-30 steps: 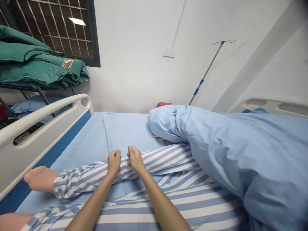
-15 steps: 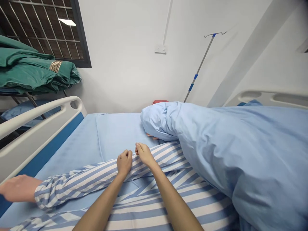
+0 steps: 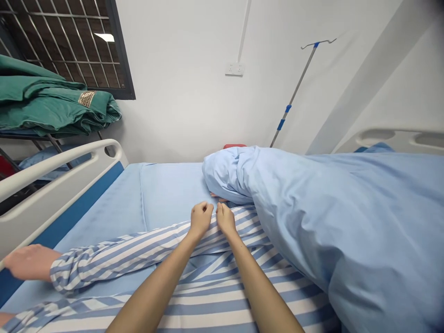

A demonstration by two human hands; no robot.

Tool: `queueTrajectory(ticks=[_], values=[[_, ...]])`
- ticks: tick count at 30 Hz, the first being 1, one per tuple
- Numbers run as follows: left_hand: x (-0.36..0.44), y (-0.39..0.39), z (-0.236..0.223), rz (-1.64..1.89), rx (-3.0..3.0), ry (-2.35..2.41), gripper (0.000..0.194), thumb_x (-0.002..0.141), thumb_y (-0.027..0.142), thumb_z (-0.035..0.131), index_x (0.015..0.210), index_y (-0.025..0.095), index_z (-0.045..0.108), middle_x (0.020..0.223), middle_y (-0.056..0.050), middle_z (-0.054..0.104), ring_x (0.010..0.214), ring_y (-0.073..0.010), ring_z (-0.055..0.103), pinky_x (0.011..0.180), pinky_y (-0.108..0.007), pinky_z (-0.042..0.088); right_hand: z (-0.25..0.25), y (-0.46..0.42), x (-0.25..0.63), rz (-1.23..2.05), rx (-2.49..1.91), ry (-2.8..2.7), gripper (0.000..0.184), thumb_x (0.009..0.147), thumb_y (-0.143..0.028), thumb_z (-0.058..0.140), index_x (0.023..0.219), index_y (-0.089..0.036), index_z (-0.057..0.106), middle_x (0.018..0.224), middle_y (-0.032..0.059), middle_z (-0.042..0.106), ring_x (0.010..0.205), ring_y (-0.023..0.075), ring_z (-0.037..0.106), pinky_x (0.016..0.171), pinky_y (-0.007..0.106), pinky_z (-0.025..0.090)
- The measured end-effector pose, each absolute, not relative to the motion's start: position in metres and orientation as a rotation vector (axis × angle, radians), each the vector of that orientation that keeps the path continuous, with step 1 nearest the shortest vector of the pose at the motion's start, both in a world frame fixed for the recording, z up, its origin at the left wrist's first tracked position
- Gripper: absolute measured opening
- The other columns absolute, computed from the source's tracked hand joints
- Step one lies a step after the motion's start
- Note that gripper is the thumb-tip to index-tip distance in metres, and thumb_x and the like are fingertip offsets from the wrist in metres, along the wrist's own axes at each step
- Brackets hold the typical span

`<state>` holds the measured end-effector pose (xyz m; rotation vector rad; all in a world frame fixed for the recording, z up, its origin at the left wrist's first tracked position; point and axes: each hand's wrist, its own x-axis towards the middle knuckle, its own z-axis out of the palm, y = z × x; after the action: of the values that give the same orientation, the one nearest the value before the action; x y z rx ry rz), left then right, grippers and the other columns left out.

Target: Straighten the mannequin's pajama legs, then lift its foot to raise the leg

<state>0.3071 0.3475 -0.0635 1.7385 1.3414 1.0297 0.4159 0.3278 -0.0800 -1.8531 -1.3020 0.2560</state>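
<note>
My left hand [image 3: 201, 219] is closed in a loose fist on or just above the far leg of the blue-and-white striped trousers [image 3: 138, 249]. Close to its right, my right hand [image 3: 225, 220] is also a fist, over the same leg near the thigh. No object shows in either hand; whether they touch the cloth I cannot tell. The trousers are on a figure lying on the bed, with a smooth bare foot [image 3: 33, 262] at the left. A light blue quilt [image 3: 294, 203] covers its upper part, and fingertips [image 3: 218, 198] peek from beneath the quilt's edge.
A white bed rail [image 3: 62, 162] with a blue lower panel stands at the left end. Folded green cloth [image 3: 55, 106] lies on a rack behind it. An IV pole [image 3: 298, 85] leans by the wall, near a wall socket [image 3: 235, 69] and a red object [image 3: 235, 145].
Both fists have shifted right along the striped leg toward the quilt. My left hand has also risen a little and now sits level with the right. The camera view has moved slightly.
</note>
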Motion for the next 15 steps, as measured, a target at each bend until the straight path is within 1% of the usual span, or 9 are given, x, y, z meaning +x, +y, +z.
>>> queueTrajectory(ticks=[5,9,12,15], values=[[0.313,0.346,-0.072,0.980,1.757,1.329,0.025,0.074,0.029,0.042,0.051,0.020,0.037,0.050,0.004,0.039,0.055,-0.0102,0.037,0.056,-0.024,0.027,-0.084,0.329,0.414,0.248,-1.854,-1.361,0.042,0.091,-0.038,0.019,0.068,-0.020,0.049,0.066,0.0053,0.060,0.063,0.0167,0.053,0.060,0.027,0.033],[0.290,0.338,-0.075,0.908,1.768,1.293,0.024,0.073,0.030,0.043,0.052,0.020,0.041,0.051,0.004,0.044,0.056,-0.0106,0.041,0.057,-0.024,0.029,-0.085,0.327,0.415,0.221,-1.894,-1.422,0.043,0.092,-0.037,0.018,0.070,-0.019,0.051,0.069,0.0051,0.061,0.065,0.0164,0.054,0.060,0.026,0.033],[0.244,0.317,-0.069,0.847,1.769,1.296,0.029,0.075,0.032,0.040,0.049,0.019,0.041,0.048,0.004,0.044,0.055,-0.0112,0.044,0.057,-0.024,0.030,-0.086,0.325,0.413,0.194,-1.963,-1.480,0.042,0.092,-0.035,0.019,0.073,-0.019,0.052,0.069,0.0046,0.060,0.066,0.0163,0.054,0.060,0.026,0.032],[0.169,0.279,-0.070,0.816,1.783,1.334,0.034,0.077,0.037,0.039,0.047,0.020,0.039,0.045,0.004,0.040,0.053,-0.0116,0.043,0.057,-0.024,0.031,-0.081,0.324,0.409,0.189,-1.992,-1.512,0.036,0.091,-0.031,0.024,0.073,-0.019,0.052,0.069,0.0046,0.060,0.065,0.0163,0.054,0.059,0.026,0.031]])
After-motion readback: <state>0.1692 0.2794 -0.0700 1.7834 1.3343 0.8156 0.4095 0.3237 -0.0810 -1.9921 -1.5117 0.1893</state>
